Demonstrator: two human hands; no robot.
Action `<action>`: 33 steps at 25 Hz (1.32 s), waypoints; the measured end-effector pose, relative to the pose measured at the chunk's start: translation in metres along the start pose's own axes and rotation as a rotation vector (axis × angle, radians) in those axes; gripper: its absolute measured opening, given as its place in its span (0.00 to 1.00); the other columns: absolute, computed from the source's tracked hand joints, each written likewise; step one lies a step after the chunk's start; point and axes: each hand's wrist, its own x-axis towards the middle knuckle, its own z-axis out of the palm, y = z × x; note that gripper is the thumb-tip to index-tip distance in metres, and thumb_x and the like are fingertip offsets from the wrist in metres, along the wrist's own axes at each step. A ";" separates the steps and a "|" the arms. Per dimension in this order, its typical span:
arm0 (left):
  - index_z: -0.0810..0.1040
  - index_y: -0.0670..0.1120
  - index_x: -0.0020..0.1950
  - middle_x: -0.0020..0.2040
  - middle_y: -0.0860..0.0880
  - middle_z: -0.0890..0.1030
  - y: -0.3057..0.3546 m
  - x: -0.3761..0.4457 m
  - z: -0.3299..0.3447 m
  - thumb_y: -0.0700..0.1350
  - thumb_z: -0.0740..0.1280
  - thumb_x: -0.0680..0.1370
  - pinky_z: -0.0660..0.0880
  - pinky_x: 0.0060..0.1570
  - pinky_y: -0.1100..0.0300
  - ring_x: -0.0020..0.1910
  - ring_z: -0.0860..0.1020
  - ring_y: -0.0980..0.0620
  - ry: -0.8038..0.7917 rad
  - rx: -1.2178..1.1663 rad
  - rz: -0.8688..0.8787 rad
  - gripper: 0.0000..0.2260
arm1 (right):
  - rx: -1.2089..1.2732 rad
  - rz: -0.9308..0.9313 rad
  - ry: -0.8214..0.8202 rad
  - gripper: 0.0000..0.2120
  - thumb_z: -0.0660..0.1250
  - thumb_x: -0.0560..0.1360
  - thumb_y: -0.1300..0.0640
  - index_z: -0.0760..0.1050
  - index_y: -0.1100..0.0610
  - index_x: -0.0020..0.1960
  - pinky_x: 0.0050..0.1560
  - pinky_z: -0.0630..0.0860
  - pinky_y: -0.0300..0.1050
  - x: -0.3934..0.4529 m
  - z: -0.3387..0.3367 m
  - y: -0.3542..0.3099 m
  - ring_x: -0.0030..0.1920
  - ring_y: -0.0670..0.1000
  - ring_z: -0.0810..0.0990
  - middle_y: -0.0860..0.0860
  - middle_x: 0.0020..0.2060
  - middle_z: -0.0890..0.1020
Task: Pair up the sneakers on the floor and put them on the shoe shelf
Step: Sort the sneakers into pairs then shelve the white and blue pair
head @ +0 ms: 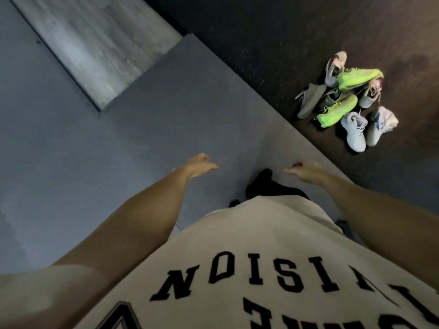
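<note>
A heap of several sneakers lies on the dark floor at the upper right. Two are neon green (pixel 357 78) (pixel 337 111), two are grey-olive (pixel 310 100), two are white with blue (pixel 354 130) (pixel 381 124), and two are pale pink-grey (pixel 335 67). My left hand (pixel 200 166) and my right hand (pixel 304 169) hang in front of me with fingers loosely curled. Both hold nothing and are well short of the pile. No shoe shelf shows in this view.
I stand on a blue-grey carpet (pixel 118 150) whose edge runs diagonally beside the dark floor (pixel 297 32). A pale grey slab (pixel 95 43) lies at the upper left. My beige shirt and dark shoes (pixel 266 184) fill the bottom.
</note>
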 end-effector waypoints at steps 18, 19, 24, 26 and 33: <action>0.70 0.52 0.66 0.65 0.49 0.74 0.320 0.216 -0.253 0.61 0.71 0.68 0.69 0.65 0.47 0.62 0.73 0.48 -0.125 0.271 0.164 0.29 | 0.189 0.101 0.048 0.23 0.67 0.73 0.41 0.78 0.55 0.61 0.60 0.73 0.49 0.246 -0.258 -0.147 0.59 0.58 0.76 0.55 0.60 0.78; 0.70 0.52 0.66 0.65 0.49 0.73 0.337 0.230 -0.267 0.61 0.71 0.69 0.70 0.64 0.47 0.62 0.73 0.47 -0.140 0.299 0.187 0.29 | 0.200 0.120 0.057 0.22 0.67 0.73 0.41 0.79 0.55 0.59 0.60 0.74 0.51 0.255 -0.265 -0.153 0.58 0.58 0.77 0.55 0.59 0.79; 0.67 0.48 0.70 0.65 0.47 0.72 0.460 0.286 -0.329 0.56 0.69 0.75 0.69 0.53 0.55 0.60 0.73 0.47 -0.240 0.522 0.337 0.27 | 0.510 0.323 0.223 0.23 0.68 0.74 0.44 0.77 0.59 0.61 0.55 0.71 0.47 0.287 -0.303 -0.175 0.57 0.59 0.75 0.56 0.59 0.78; 0.67 0.48 0.71 0.66 0.46 0.71 0.511 0.296 -0.333 0.54 0.69 0.76 0.70 0.53 0.55 0.60 0.72 0.47 -0.272 0.618 0.381 0.26 | 0.627 0.401 0.282 0.24 0.69 0.74 0.45 0.76 0.60 0.61 0.53 0.70 0.47 0.290 -0.317 -0.169 0.56 0.59 0.75 0.58 0.58 0.77; 0.65 0.50 0.73 0.71 0.45 0.68 0.647 0.316 -0.307 0.54 0.68 0.77 0.68 0.64 0.49 0.67 0.69 0.46 -0.329 0.833 0.483 0.27 | 0.861 0.513 0.420 0.26 0.69 0.73 0.45 0.73 0.61 0.63 0.59 0.72 0.51 0.305 -0.363 -0.116 0.60 0.60 0.75 0.59 0.62 0.77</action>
